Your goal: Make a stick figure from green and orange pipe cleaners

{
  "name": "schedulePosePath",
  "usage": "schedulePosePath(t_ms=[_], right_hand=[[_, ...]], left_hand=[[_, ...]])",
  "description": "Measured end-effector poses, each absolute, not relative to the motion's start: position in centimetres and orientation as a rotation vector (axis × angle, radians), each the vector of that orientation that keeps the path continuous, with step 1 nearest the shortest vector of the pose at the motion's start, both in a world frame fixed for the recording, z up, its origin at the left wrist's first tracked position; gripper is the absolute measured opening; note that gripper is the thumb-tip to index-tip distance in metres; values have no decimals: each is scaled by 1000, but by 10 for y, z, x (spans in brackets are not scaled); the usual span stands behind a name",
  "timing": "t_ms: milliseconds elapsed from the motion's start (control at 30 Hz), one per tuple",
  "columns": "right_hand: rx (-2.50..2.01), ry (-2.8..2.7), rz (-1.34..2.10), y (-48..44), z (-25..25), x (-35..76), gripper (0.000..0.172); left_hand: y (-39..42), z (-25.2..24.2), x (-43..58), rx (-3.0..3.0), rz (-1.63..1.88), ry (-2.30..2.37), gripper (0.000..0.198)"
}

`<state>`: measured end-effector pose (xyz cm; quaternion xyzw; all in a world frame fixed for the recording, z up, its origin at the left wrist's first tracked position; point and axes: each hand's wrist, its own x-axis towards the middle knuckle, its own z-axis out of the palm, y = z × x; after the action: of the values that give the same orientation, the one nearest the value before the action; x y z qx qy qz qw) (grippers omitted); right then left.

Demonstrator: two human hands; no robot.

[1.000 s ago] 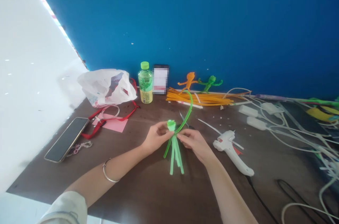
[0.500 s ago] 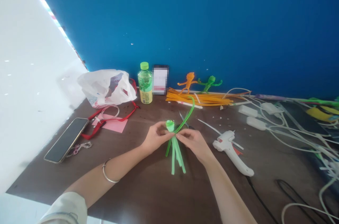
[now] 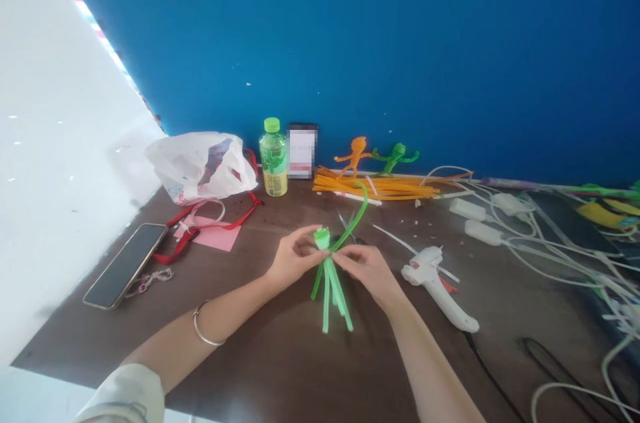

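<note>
Fingers of the left hand and right hand pinch a green pipe-cleaner bundle between them, its long axis running downward, one curved stem arching up beyond, nearer the right

Left hand: centre of the frame, pinching a green fuzzy-stem bundle just below its wrapped knob
Right hand: right beside it, thumb and finger on the bundle near a bright stem curving upward
Loose ends: pale green, pointing toward lower centre
Scissors: beyond the hands, partly hidden
Glue gun: white, right of centre
Bottle: upright, above centre-left
Phone: lying flat, left side
</note>
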<state>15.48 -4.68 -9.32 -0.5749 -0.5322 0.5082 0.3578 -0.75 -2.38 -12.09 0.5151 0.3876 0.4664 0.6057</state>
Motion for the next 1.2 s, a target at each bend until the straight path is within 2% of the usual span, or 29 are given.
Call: schedulePosePath(t_ms=[633, 700, 800, 900, 1000, 1100, 1200], right_hand=[[-1372, -1275, 1333, -45, -104, 155, 31], [-1380, -1205, 1211, -45, -107, 156, 32], [-1430, -1188, 842, -45, -111, 159, 28], [-1432, -1263, 431, -47, -111, 161, 20], [-1355, -1433, 197, -52, -106, 157, 14], [-1339, -1647, 293, -57, -102, 148, 15], [-1453, -1690, 629, -59, -103, 139, 21]], left_hand=[[-23, -127, -7, 1140, 1117, 880, 52], [-22, -127, -6, 1110, 1140, 890, 52], [-20, -127, -7, 1069, 1190, 952, 52], [-17, -128, -7, 1041, 1241, 996, 51], [-14, -130, -9, 1041, 1272, 1009, 51], [-11, -130, -11, 1065, 1301, 1017, 51], [-10, -129, -13, 1089, 1318, 1039, 52]])
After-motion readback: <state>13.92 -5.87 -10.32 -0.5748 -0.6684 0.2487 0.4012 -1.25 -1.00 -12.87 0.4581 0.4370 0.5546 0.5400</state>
